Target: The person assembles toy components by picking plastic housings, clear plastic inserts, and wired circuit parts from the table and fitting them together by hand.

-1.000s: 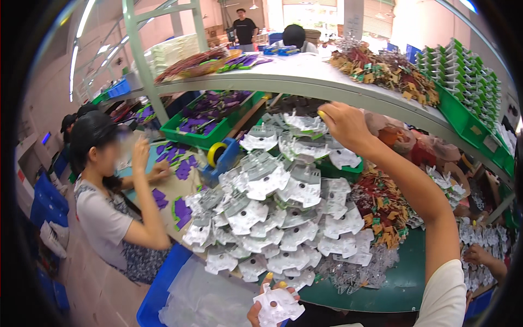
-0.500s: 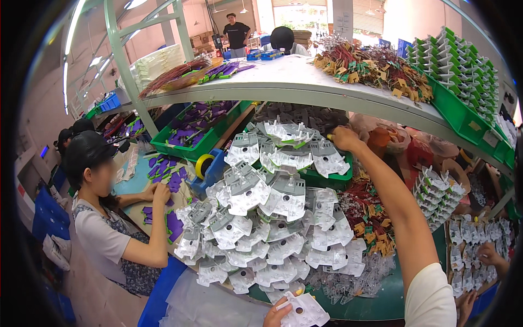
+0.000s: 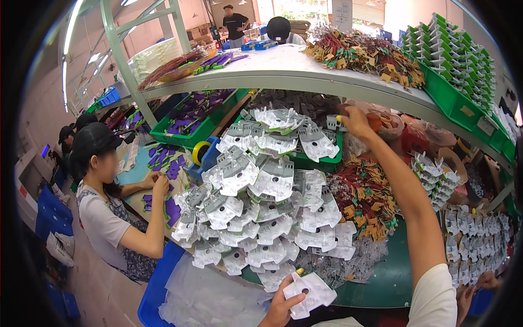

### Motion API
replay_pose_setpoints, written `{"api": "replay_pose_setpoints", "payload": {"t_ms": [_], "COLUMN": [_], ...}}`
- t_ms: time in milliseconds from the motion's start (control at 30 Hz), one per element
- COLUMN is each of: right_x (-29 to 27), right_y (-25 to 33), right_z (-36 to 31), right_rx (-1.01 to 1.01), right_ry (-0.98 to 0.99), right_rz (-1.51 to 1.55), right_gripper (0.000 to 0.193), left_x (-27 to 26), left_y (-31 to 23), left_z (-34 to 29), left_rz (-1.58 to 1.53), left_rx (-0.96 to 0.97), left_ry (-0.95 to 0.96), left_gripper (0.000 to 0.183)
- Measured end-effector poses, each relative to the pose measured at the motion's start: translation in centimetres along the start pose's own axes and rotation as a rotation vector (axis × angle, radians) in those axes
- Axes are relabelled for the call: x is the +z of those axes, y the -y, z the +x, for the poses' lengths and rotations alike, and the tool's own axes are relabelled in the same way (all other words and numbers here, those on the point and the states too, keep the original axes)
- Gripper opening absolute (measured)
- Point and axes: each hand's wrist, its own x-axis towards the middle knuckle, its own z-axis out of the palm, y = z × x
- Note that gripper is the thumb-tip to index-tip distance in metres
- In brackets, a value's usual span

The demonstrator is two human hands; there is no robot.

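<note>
My left hand (image 3: 281,305), at the lower middle, grips a white plastic housing (image 3: 309,294) with a round hole and a notched edge. A yellow cover shows on one of its fingers. My right arm stretches to the back, where my right hand (image 3: 357,121), also with a yellow fingertip cover, pinches a small grey plastic part (image 3: 333,123) under the shelf. Between the hands rises a big heap of white-and-grey housings (image 3: 261,218). Loose grey parts (image 3: 297,103) lie behind it, partly hidden by the heap and shelf.
Red wires with tan connectors (image 3: 362,196) and clear plastic pieces (image 3: 354,264) lie right of the heap. A shelf (image 3: 245,76) crosses overhead, bearing a green tray (image 3: 457,106). A blue bin (image 3: 155,294) stands low left. A co-worker (image 3: 109,212) handles purple pieces at left; another's hands show far right.
My right hand has drawn up slightly from the back parts, a grey part now at its fingertips. My left hand has risen with the white housing, and the view has shifted a little.
</note>
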Motion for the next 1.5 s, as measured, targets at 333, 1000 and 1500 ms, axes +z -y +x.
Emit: {"api": "replay_pose_setpoints", "payload": {"t_ms": [333,1000,1500], "right_x": [-5.8,-1.4,3.2], "right_y": [13.9,16.7,7.7], "right_z": [-18.4,-27.6,-0.9], "right_rx": [-0.503,0.164,0.028], "right_ry": [0.168,0.76,0.21], "right_rz": [0.151,0.632,0.143], "right_gripper": [0.015,0.017,0.027], "left_x": [2.1,4.8,1.0], "left_y": [-1.3,-2.8,-2.1], "left_z": [3.0,3.1,3.0], "left_rz": [0.143,0.775,0.609], "left_rx": [0.066,0.622,0.423], "left_ry": [-0.044,-0.052,0.003], "left_gripper": [0.041,0.045,0.047]}}
